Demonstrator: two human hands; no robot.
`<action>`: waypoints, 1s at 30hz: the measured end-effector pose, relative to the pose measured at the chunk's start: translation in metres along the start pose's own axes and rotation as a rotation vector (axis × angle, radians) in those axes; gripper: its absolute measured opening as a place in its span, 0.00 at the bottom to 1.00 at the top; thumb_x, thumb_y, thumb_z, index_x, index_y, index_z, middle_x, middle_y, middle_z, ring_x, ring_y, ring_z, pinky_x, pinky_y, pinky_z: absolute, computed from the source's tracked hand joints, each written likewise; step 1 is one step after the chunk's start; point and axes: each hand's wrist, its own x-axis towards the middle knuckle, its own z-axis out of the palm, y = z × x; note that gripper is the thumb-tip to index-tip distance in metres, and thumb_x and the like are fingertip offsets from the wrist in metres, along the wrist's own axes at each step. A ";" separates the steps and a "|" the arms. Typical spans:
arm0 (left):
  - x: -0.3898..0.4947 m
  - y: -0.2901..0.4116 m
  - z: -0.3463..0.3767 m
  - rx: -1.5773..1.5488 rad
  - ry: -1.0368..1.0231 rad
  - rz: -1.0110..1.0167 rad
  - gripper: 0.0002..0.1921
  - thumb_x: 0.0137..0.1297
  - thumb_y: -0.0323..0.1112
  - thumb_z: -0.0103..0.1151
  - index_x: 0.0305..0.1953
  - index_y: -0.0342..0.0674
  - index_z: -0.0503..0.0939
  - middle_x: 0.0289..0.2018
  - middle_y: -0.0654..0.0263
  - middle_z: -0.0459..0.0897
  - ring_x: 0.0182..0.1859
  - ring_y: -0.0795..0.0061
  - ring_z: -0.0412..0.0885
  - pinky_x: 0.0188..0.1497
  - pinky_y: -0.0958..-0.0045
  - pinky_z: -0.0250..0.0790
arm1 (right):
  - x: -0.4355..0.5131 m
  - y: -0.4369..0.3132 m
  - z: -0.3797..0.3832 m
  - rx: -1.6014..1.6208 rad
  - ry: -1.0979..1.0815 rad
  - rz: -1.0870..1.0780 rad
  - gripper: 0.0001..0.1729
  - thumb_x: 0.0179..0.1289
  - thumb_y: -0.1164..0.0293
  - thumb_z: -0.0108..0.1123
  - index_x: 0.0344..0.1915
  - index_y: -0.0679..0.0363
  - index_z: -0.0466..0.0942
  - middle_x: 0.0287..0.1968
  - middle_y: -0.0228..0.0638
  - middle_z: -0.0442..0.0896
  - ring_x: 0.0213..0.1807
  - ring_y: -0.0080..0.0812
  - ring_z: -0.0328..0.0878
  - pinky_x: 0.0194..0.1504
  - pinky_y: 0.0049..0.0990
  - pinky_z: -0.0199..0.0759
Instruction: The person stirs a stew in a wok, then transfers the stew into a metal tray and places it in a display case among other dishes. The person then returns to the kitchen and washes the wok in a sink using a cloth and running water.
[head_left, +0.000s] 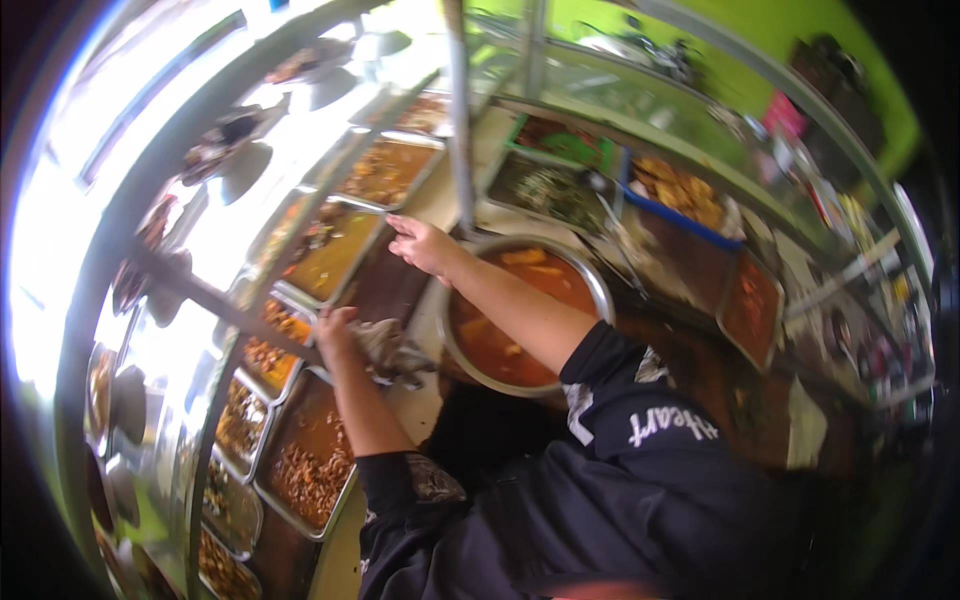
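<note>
A rectangular metal tray of yellow curry (349, 244) lies before me among other food trays. My right hand (420, 244) reaches over a big round metal basin of red-orange curry (517, 375), its fingertips at the tray's upper right corner; whether they grip the rim is not clear. My left hand (335, 328) is at the tray's lower corner, with the thumb side up and most fingers hidden. Right beside the left hand, a crumpled greyish cloth (386, 349) lies on the counter's edge.
Metal trays of food, such as one of brown pieces in sauce (311, 465), line the glass display case. A metal post (459, 127) stands beyond my right hand. A blue-rimmed tray of fried food (675, 191) and a tray of greens (551, 191) are on the right-hand shelf.
</note>
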 end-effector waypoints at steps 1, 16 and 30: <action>-0.012 0.020 0.003 -0.006 0.036 -0.057 0.19 0.50 0.30 0.48 0.46 0.30 0.69 0.26 0.63 0.77 0.31 0.74 0.72 0.37 0.77 0.62 | -0.021 -0.008 -0.014 0.051 0.038 -0.115 0.29 0.55 0.75 0.51 0.58 0.61 0.57 0.58 0.37 0.63 0.55 0.29 0.63 0.51 0.25 0.61; -0.248 0.118 0.054 -0.232 -1.449 -0.338 0.09 0.46 0.24 0.53 0.32 0.31 0.69 0.26 0.62 0.72 0.26 0.79 0.72 0.28 0.83 0.64 | -0.342 0.025 -0.169 0.022 0.436 -0.083 0.15 0.61 0.75 0.45 0.48 0.65 0.68 0.42 0.32 0.73 0.42 0.21 0.70 0.45 0.21 0.64; -0.459 -0.007 0.322 -0.074 -1.337 -0.515 0.16 0.55 0.26 0.48 0.47 0.33 0.68 0.32 0.61 0.77 0.28 0.80 0.72 0.26 0.81 0.65 | -0.601 0.049 -0.313 0.052 0.757 -0.044 0.13 0.61 0.72 0.46 0.45 0.64 0.71 0.40 0.33 0.75 0.39 0.22 0.72 0.40 0.19 0.65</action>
